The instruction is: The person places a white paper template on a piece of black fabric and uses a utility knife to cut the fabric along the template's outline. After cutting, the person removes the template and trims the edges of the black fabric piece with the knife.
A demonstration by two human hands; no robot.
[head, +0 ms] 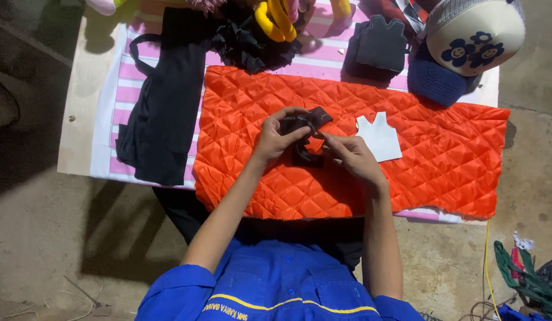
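One head-worn camera looks steeply down, close above the orange quilted fabric point(359, 154).

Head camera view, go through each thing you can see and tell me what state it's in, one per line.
Left hand: closed on the small black fabric piece.
Right hand: pinching the same piece.
Small black fabric piece: bunched, held above the quilt.
Orange quilted fabric: spread flat.
White paper pattern: lying flat on the quilt.
Black garment: laid out long.
Stacked black cut pieces: piled.
Flowered cap: resting on blue cloth.
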